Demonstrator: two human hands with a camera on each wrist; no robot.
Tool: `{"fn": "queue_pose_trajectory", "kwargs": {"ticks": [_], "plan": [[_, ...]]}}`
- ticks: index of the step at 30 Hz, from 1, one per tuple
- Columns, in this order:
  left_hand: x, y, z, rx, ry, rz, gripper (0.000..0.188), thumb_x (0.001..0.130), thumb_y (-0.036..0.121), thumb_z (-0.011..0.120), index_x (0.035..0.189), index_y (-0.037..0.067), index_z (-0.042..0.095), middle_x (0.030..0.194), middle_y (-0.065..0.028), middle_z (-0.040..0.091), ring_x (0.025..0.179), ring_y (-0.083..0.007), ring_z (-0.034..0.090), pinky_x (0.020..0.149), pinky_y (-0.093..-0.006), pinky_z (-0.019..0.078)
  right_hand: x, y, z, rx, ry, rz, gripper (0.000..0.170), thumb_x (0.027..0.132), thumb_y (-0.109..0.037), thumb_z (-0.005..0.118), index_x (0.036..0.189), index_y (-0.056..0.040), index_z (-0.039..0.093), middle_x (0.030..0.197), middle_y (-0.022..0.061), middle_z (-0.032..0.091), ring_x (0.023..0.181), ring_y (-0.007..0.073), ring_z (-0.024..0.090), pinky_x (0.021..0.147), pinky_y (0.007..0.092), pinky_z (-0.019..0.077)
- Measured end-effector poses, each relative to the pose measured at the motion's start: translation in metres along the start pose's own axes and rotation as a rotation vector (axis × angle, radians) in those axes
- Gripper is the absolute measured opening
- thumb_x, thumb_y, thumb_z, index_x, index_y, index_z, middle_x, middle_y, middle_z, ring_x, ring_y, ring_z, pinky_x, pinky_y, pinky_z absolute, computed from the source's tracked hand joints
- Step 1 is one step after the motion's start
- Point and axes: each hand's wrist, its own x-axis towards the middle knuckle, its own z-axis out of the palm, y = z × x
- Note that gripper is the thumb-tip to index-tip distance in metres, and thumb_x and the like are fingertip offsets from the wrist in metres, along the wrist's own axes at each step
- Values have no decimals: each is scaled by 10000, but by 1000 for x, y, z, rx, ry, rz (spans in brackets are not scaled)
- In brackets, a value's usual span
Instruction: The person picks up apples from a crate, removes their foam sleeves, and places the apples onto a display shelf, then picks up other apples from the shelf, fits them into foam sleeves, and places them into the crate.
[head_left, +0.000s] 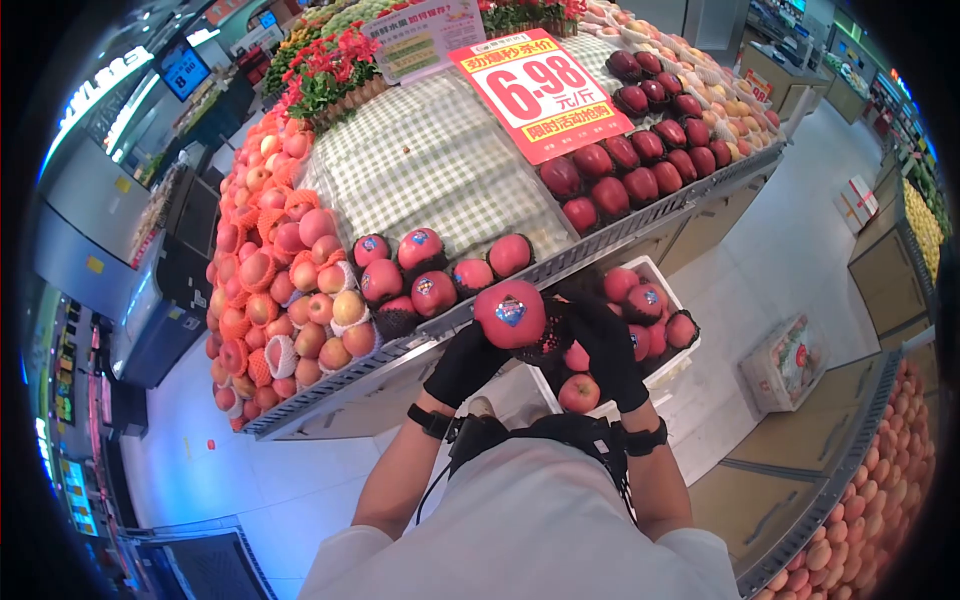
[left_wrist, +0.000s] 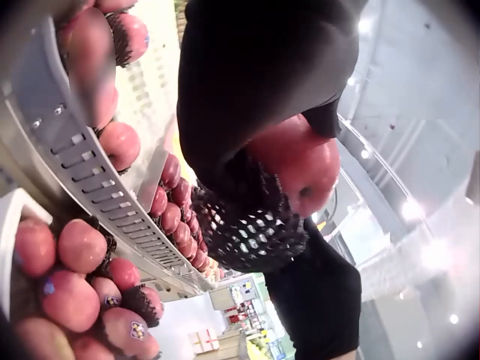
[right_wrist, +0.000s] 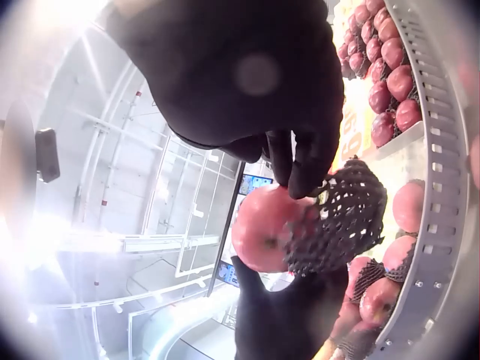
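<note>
One red apple (head_left: 510, 313) is clamped in your left grip (head_left: 468, 365); your right grip (head_left: 605, 352) pinches its black foam net (right_wrist: 349, 217), which hard pulling may tear.

Room above cloth (head_left: 375, 180), rail (right_wrist: 450, 154) in front

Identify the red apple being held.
The round red apple between the black-gloved left hand and right hand; others rest on the checkered fruit display or in the white box.
</note>
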Motion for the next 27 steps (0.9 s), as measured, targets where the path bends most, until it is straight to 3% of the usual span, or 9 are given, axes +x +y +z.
{"fn": "queue_pose_trajectory", "kwargs": {"ticks": [4,6,8,11,14,17,20,23,27], "plan": [[1,-15,-17,641,-46,205,350,1006,170,506,1337,59,490,1293,-89,569,1211,-203,539,1025,-327,451,0,-13,3,157,-13,103,353,945,-74,571,1296,-38,560,1175,67,619,1029,133,603,866,269,507],[-1,-4,-6,481,-92,114,376,1009,182,502,1364,67,454,1320,-96,545,1234,-209,517,1025,-324,441,1,-9,8,200,8,139,365,940,-69,586,1302,-40,551,1176,67,617,1039,132,601,874,269,506],[-5,7,13,-85,-85,-48,412,1006,198,511,1388,75,418,1343,-101,525,1250,-214,499,1021,-331,434,4,-7,14,185,20,159,387,934,-63,601,1315,-41,536,1178,69,613,1048,132,599,882,270,505],[-4,19,20,1421,-133,288,438,1006,225,520,1399,71,404,1354,-108,519,1253,-222,501,1045,-350,420,5,-16,17,142,-4,180,418,932,-50,606,1339,-46,511,1189,69,607,1070,139,595,899,270,501],[-2,23,16,1484,-111,166,492,1011,255,522,1436,65,363,1407,-117,481,1289,-230,470,1068,-369,404,4,-13,16,164,3,185,463,926,-75,632,1363,-43,482,1204,82,602,1087,153,597,920,274,496],[1,13,14,-486,-22,-200,462,1023,274,502,1420,53,418,1364,-124,528,1231,-232,526,1020,-373,443,5,-19,22,198,70,239,559,885,-124,698,1381,-31,455,1221,111,591,1126,189,585,946,303,489],[-1,14,5,7,-57,-131,416,1034,297,481,1355,36,520,1244,-128,620,1092,-209,612,922,-356,492,8,-39,28,-145,53,179,660,834,-179,760,1384,-9,436,1231,143,580,1164,229,567,965,338,481],[-1,20,7,545,84,-54,385,1014,310,522,1259,27,614,1187,-85,662,1022,-159,635,854,-324,523,17,-6,28,-192,106,110,688,808,-211,781,1368,7,445,1227,153,573,1168,248,553,967,361,477],[4,30,8,727,237,63,329,947,202,628,1213,9,651,1102,-82,699,942,-124,645,803,-280,524,16,27,1,361,222,254,586,850,-202,742,1333,-3,477,1187,120,587,1096,211,574,915,330,491]]}}
